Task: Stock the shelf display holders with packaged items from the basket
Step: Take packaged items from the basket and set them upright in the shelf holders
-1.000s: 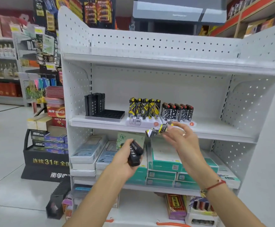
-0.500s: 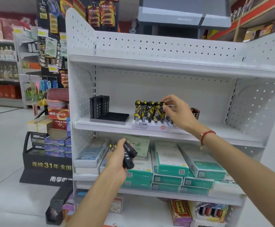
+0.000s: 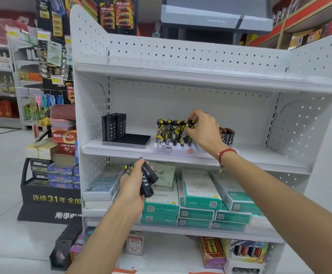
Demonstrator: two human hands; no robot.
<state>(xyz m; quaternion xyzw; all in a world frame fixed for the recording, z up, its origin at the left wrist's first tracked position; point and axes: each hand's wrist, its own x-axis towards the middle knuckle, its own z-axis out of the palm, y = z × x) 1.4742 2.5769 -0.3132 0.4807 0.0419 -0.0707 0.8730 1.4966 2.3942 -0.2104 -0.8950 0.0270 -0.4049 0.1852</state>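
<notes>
White perforated shelf unit (image 3: 181, 56) was noted, with the middle shelf (image 3: 259, 157) carrying the display holders. On the black tray holder (image 3: 133, 138), at left, black packs were stood only at the rear. On the white holder (image 3: 173, 149) a row of yellow-and-black packs (image 3: 171, 131) was seen upright; the small label on its front was read, uncertainly, as "NBM".

Right hand (image 3: 204, 131): fingers were pinched round the end pack (image 3: 189, 125) of that row, at its top. Left hand (image 3: 131, 184): fingers were curled round several spare packs (image 3: 147, 178), black ones with white characters, too blurred to be read, held below the shelf edge.

The packs were judged light, stiff and slick-wrapped, easily toppled in a row; a pinch near the top was judged best for seating each one. No basket was identified.

On the black floor stand (image 3: 50, 198), "31" among Chinese characters was read.
</notes>
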